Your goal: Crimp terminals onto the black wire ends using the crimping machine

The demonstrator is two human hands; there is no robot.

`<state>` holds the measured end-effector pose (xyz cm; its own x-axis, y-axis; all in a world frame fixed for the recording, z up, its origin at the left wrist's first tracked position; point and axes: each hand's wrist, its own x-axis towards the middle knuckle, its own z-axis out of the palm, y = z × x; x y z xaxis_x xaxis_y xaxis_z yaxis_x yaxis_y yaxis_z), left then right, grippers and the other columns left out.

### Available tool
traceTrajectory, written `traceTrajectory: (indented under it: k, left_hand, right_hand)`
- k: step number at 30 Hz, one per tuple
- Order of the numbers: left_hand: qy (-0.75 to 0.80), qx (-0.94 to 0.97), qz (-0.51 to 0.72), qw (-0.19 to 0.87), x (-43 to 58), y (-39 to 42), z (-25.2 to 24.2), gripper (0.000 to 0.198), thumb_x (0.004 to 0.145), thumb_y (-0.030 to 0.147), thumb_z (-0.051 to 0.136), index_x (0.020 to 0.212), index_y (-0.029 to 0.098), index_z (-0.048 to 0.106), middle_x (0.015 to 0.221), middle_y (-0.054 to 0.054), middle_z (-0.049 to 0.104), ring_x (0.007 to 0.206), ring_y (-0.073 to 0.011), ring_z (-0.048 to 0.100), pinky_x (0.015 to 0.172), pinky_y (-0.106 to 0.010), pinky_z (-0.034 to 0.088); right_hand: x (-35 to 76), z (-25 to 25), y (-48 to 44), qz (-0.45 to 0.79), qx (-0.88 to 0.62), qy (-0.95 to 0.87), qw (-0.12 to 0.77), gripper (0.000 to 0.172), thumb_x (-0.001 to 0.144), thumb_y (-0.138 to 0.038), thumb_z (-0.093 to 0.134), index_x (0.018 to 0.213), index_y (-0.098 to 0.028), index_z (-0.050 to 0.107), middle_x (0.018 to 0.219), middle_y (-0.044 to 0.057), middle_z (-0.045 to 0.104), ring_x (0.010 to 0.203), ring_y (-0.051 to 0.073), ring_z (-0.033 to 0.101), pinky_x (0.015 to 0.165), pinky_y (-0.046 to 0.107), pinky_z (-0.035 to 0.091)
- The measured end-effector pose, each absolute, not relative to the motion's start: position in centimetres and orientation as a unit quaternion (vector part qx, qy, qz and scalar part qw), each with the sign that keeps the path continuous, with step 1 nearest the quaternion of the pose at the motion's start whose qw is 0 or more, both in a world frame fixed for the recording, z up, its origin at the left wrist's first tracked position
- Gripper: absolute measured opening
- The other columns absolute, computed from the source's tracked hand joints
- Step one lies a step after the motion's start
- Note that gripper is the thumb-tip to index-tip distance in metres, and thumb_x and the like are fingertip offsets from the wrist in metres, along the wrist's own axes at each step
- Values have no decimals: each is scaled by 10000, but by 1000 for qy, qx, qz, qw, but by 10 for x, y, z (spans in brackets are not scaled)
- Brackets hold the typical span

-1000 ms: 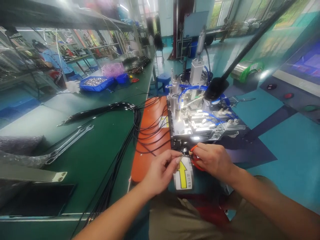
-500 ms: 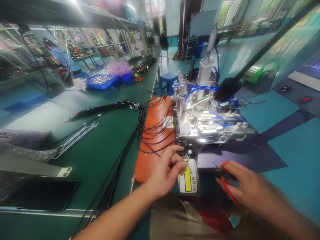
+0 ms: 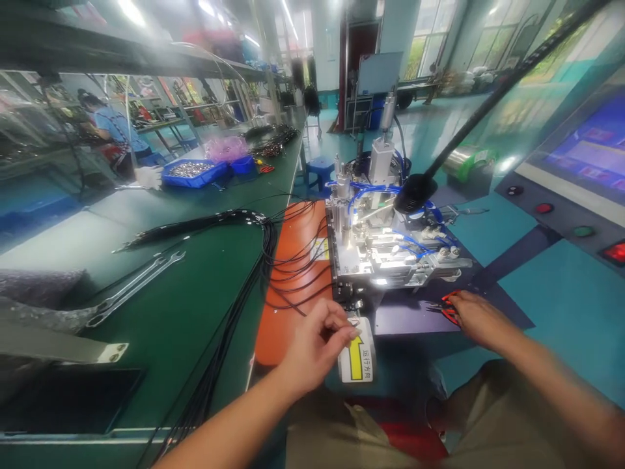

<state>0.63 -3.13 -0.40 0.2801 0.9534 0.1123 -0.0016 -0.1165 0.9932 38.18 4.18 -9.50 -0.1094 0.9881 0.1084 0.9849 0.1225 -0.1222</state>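
Gripping the red-handled pliers (image 3: pixel 449 315) over the grey plate (image 3: pixel 403 317), the right hand (image 3: pixel 477 319) is curling its fingers round the handles, the tool's points ideally staying clear of the machine (image 3: pixel 398 260); near the arrow label (image 3: pixel 357 361), the left hand (image 3: pixel 319 342) is nearly pinching, its hold impossible to tell.

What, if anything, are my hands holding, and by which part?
Your right hand holds red-handled pliers by their handles; whether your left hand holds anything cannot be told.

ceiling tubes (image 3: pixel 131 12) and windows (image 3: pixel 432 36) light the room brightly, white glare bleaches the machine (image 3: pixel 364 244), reflections streak the floor (image 3: pixel 456 114), and the outer edges look stretched and smeared.
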Motion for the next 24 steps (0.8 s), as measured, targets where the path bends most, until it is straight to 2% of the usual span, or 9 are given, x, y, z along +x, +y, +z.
traceTrajectory:
  k: [3,5,9,11,13,15,19,24]
  left_hand:
    - [408,603,449,518,7,-32,-4,174,908,257,639,928,177,486,745,12,588,689,-111,553,654,-239,441]
    - [417,608,449,504,8,-32,-4,176,902,258,647,922,177,492,749,9,590,698,-113,558,657,-235,443]
    - [433,621,439,483,8,-32,-2,149,903,270,643,908,164,539,759,-4,593,711,-116,565,659,-229,447]
    - [440,624,436,476,9,-32,-1,148,899,278,646,896,158,559,759,-10,599,709,-118,571,659,-227,452]
    - [445,615,439,482,9,-33,0,161,898,292,646,912,157,560,760,-16,615,706,-123,586,659,-231,463]
    - [443,597,446,498,10,-33,1,178,912,311,625,961,162,542,764,-18,632,700,-130,602,664,-241,478]
    - [434,579,456,519,10,-34,0,205,942,329,578,1046,183,479,738,1,637,688,-134,608,690,-262,488]
    - [433,588,454,511,9,-33,-4,271,885,310,660,1046,188,480,724,14,625,688,-133,600,674,-248,474]
  right_hand:
    - [378,-102,48,9,-649,-758,70,206,734,-33,586,874,-101,722,906,204,718,886,312,675,817,372,498]
    - [377,-104,46,5,-652,-755,73,186,768,-61,563,875,-99,710,881,211,706,885,340,667,814,416,502]
    - [366,-87,26,5,-652,-750,113,232,862,-172,535,1039,-136,679,1093,174,687,1036,328,640,906,426,493]
    - [349,-66,10,21,-646,-749,147,243,930,-278,501,1100,-197,655,1132,107,682,955,251,673,825,353,533]
    - [323,-40,-7,115,-629,-734,229,220,940,-343,526,1082,-242,662,1080,63,696,877,219,686,760,324,548]
    - [294,-13,-19,185,-598,-726,283,212,940,-369,543,1078,-267,668,1037,44,709,906,218,686,769,319,551]
    - [245,22,-26,296,-525,-736,307,214,954,-360,539,1111,-276,658,1008,26,711,901,202,676,775,311,549]
    - [216,40,-22,366,-469,-739,314,208,929,-283,587,1131,-274,635,985,12,688,848,173,653,736,285,532]
